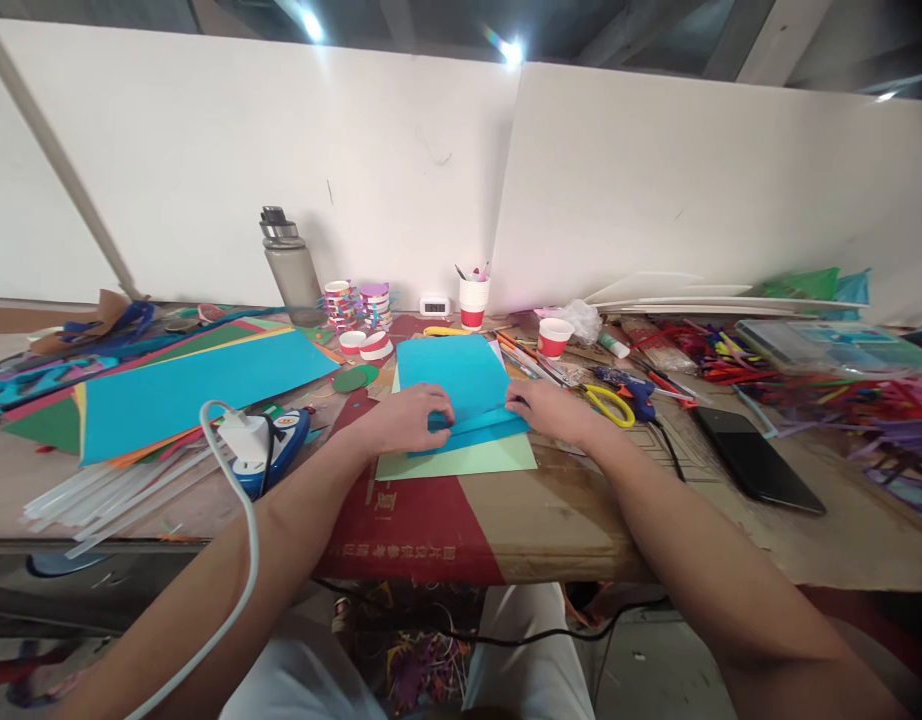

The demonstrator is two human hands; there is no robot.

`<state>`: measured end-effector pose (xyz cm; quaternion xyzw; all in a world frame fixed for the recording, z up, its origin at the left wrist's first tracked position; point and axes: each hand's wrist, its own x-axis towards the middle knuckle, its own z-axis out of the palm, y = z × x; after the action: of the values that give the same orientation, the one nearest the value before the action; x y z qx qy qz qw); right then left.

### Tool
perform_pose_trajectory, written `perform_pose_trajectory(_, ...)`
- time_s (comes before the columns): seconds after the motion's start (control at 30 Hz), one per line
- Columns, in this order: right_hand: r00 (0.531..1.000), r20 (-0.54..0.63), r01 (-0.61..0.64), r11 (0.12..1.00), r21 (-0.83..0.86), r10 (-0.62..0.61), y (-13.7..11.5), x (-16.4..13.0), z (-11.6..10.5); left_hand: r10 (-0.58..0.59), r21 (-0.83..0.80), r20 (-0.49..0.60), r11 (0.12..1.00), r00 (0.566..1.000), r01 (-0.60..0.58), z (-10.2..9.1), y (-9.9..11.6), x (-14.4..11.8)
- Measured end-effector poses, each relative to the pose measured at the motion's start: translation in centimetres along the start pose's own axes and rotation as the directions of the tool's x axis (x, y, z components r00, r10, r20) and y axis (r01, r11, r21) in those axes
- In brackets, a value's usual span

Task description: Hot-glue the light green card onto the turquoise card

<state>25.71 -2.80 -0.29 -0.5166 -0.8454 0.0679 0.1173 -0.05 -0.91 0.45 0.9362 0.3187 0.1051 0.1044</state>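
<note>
Left hand (414,418) and right hand (548,408), nearly closed, pinch folded blue paper (455,368); bare cardboard (543,520) lines the front edge (566,577).

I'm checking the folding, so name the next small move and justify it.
Probably press along the narrow folded band of the blue sheet to flatten it. The band seems slightly raised, and the left hand and right hand are already at its two ends, with the pale green sheet lying underneath.
</note>
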Motion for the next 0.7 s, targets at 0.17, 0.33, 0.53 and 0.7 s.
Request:
perform_pose_trajectory(0.17,0.997,0.009,-0.071,0.996,0.061,0.071,0.5,0.0,0.1,-0.064,-0.016,0.047,0.998,0.997,0.065,-0.2,0.2,0.1)
perform_pose_trajectory(0.33,0.994,-0.006,-0.108,0.977,0.183,0.111,0.9,0.1,0.3,-0.103,-0.150,0.149,0.981,0.983,0.125,-0.3,-0.2,0.3)
perform_pose_trajectory(0.53,0.917,-0.255,-0.240,0.934,0.264,0.308,1.8,0.0,-1.9,-0.166,-0.243,0.165,0.948,0.972,0.204,-0.1,-0.8,0.5)
perform_pose_trajectory(0.7,0.716,-0.365,-0.641,0.767,-0.008,0.595,5.9,-2.9,-4.7,-0.189,-0.268,0.154,0.937,0.970,0.225,0.0,-1.0,0.6)
